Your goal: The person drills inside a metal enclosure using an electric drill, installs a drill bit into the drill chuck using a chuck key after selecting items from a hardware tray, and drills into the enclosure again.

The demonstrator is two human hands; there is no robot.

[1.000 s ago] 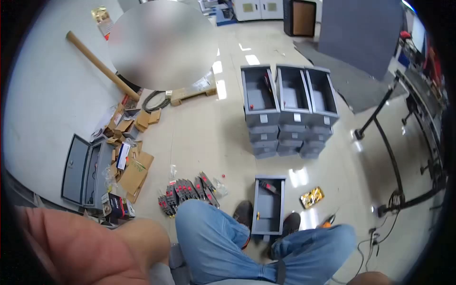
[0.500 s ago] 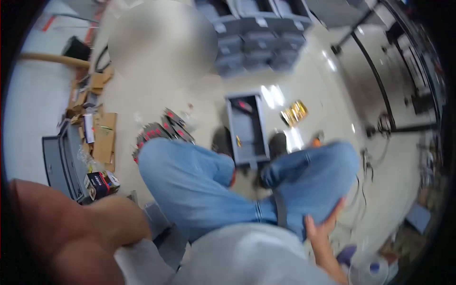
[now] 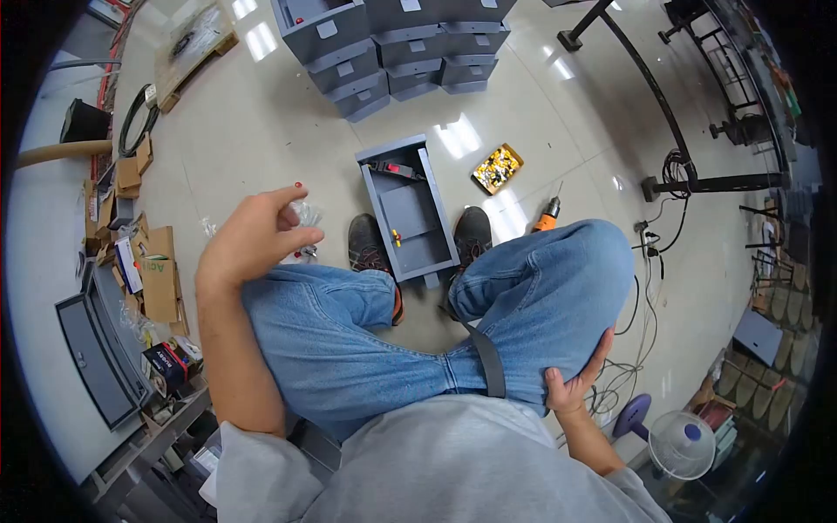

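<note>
Left hand (image 3: 248, 235) hovers, half open, seemingly empty! Grey box (image 3: 408, 207) sits open-side up between the shoes (image 3: 366, 242); keep fingers clear of its rim. Right hand (image 3: 571, 394), spread loosely, steadies against the jeans (image 3: 558, 305).

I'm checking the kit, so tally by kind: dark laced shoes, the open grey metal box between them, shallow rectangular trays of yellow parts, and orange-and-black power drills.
Shoes: 2
Grey box: 1
Parts tray: 1
Drill: 1
Total: 5
</note>
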